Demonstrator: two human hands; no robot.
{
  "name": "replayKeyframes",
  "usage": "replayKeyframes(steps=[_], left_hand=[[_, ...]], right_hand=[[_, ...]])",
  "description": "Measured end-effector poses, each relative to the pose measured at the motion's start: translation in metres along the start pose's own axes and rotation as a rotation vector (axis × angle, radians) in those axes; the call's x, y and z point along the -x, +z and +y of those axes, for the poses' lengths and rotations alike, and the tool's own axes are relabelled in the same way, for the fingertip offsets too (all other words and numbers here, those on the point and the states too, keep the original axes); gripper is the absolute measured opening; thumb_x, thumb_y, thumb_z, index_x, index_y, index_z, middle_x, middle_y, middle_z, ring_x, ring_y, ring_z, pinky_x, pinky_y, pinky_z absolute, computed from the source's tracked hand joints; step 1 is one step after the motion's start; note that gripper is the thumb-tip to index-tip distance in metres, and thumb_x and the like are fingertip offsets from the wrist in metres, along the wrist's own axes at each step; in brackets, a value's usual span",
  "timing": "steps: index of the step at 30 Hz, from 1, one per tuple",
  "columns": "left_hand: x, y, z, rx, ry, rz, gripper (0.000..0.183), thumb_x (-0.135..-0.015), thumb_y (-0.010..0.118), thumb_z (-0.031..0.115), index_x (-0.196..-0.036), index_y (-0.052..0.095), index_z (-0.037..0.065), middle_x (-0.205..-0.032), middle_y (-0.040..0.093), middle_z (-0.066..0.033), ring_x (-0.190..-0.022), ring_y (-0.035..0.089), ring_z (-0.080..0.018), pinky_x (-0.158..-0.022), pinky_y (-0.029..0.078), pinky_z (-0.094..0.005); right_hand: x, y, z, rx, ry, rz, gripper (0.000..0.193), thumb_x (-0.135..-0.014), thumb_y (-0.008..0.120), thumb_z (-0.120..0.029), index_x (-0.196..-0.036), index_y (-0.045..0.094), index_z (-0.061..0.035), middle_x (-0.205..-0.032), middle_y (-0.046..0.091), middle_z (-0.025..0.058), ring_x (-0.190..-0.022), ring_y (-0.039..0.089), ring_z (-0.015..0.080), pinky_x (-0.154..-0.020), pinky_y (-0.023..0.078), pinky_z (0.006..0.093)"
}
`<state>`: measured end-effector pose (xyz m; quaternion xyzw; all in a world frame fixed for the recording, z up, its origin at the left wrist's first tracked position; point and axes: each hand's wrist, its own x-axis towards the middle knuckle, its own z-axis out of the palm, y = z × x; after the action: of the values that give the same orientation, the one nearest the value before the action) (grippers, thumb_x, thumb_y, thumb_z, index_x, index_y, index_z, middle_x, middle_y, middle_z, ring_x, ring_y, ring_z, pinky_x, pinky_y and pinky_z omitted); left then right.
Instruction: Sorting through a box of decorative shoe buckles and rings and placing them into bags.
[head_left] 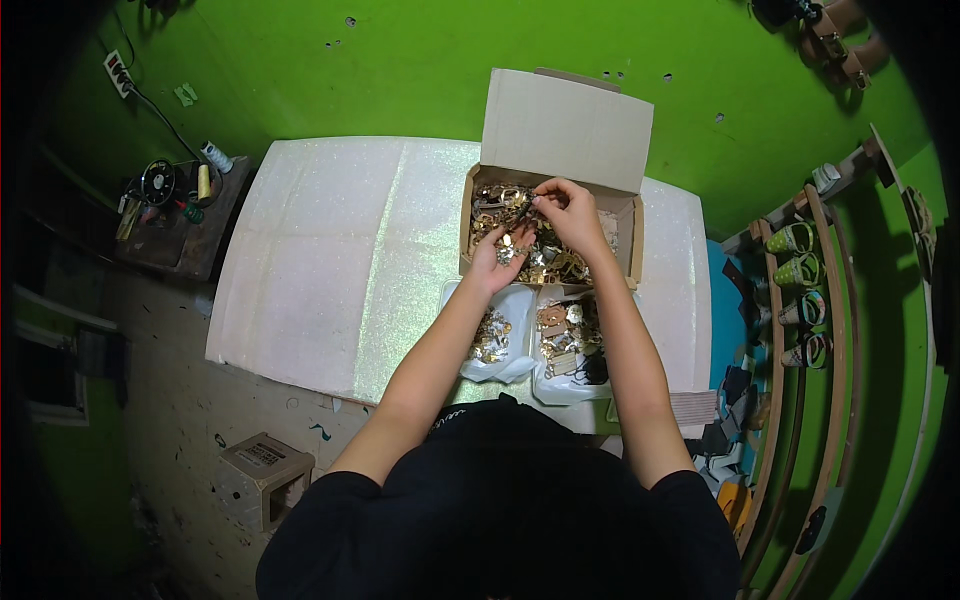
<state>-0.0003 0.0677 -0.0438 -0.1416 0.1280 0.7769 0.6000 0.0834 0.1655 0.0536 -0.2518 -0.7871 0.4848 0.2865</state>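
An open cardboard box, its lid raised at the back, holds a heap of gold and silver metal pieces, seemingly buckles and ornaments. Over the box's left part, my left hand is turned palm up, with small shiny metal pieces lying on its palm and fingers. Just above and to the right, my right hand pinches a small dark piece between thumb and fingertips; its exact kind is too small to tell. Nearer me are two bag-lined containers: the left one has small shiny pieces, the right one brown, silver and black pieces.
The box stands on a table covered with pale shimmering sheet. A sewing-machine table with thread spools is at the left. A wooden rack with sandals stands at the right. A small box-like stool sits on the floor.
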Motion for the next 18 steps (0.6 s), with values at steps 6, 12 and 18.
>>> replayKeyframes(steps=[6, 12, 18], left_hand=[[0.0, -0.001, 0.001, -0.041, 0.035, -0.014, 0.027, -0.088, 0.033, 0.016, -0.103, 0.045, -0.003, -0.105, 0.051, -0.0186, -0.1, 0.051, -0.0276, -0.085, 0.045, -0.036], [0.003, 0.001, -0.001, -0.008, 0.024, -0.056, 0.027, -0.088, 0.03, 0.015, -0.102, 0.045, -0.002, -0.104, 0.052, -0.0174, -0.1, 0.051, -0.0272, -0.084, 0.045, -0.0359], [0.0, -0.004, 0.0, 0.056, -0.008, -0.138, 0.027, -0.088, 0.028, 0.015, -0.099, 0.046, -0.002, -0.106, 0.052, -0.0171, -0.104, 0.049, -0.0272, -0.085, 0.045, -0.0355]], right_hand=[[-0.004, -0.001, -0.011, 0.009, -0.032, 0.03, 0.013, -0.07, 0.06, -0.008, -0.08, 0.059, 0.0011, -0.064, 0.056, 0.0013, -0.055, 0.047, 0.0052, -0.054, 0.042, 0.0209], [-0.003, -0.004, -0.013, -0.082, -0.024, 0.054, 0.013, -0.071, 0.061, -0.009, -0.079, 0.058, 0.0008, -0.062, 0.055, 0.0, -0.056, 0.046, 0.0039, -0.053, 0.041, 0.0203], [0.014, -0.018, -0.012, -0.362, -0.062, 0.186, 0.01, -0.075, 0.057, -0.003, -0.083, 0.055, 0.0028, -0.068, 0.055, 0.0014, -0.059, 0.051, 0.0051, -0.053, 0.041, 0.018]])
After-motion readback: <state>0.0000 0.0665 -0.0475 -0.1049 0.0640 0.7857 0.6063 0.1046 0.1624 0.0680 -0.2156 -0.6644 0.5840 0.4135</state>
